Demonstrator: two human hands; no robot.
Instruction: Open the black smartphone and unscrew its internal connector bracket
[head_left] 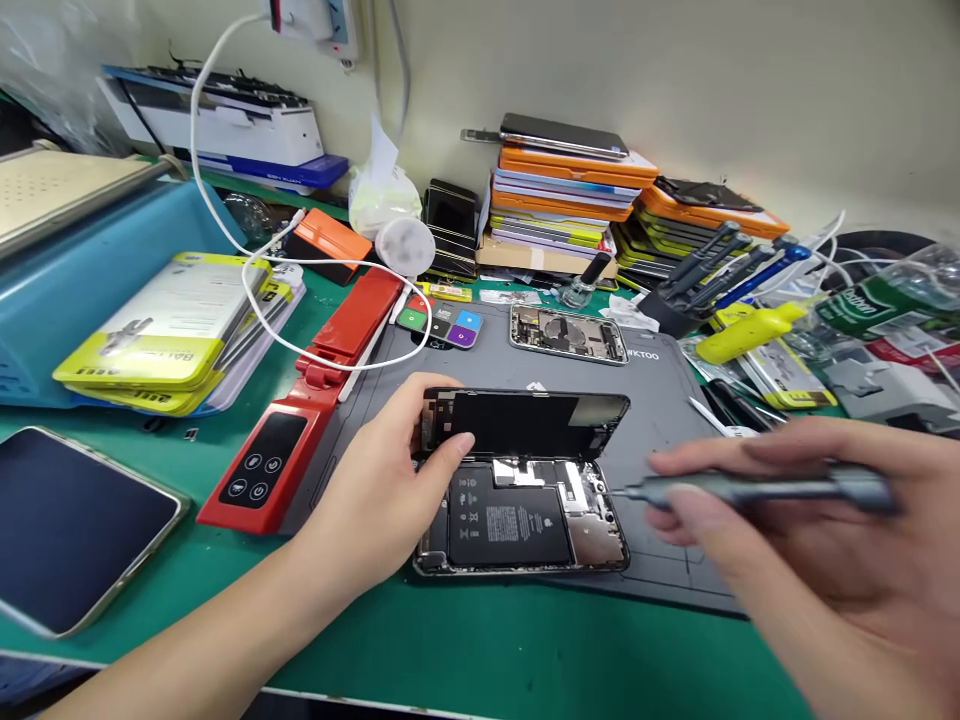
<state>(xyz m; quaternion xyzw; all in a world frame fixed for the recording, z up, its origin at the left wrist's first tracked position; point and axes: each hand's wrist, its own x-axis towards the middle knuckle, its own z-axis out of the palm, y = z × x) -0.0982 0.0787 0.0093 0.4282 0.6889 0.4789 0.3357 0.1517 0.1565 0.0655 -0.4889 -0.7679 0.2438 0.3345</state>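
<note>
Left hand (382,490) is propping the lifted screen (525,422) of the opened phone (521,520), thumb and fingers closed lightly on its left edge. My read is it's holding the panel up like a book cover so the ribbon side doesn't get strained and the guts stay reachable. Right hand (795,540) is wrapped around a slim grey screwdriver (757,488), fingers pinched on the shaft, and the tip sits just at the phone's right edge near the board. It's a bit blurry there, so I can't tell which screw it's on, if any.

The phone lies flat on a grey work mat (660,420), close to the near edge, battery facing up. A second phone chassis (568,333) with its back open sits further up the same mat, well apart. A red heating pad thing (300,420) lies along the mat's left side, with a white cable (247,270) looping over it.

The bench is a green cutting mat (480,650), pretty crowded. Yellow packaged parts (165,330) are stacked on the left, a dark tablet (67,525) sits at the near-left corner, and a stack of orange boxes (570,190) stands against the plain wall. More screwdrivers stand in a rack (705,270) on the right.
</note>
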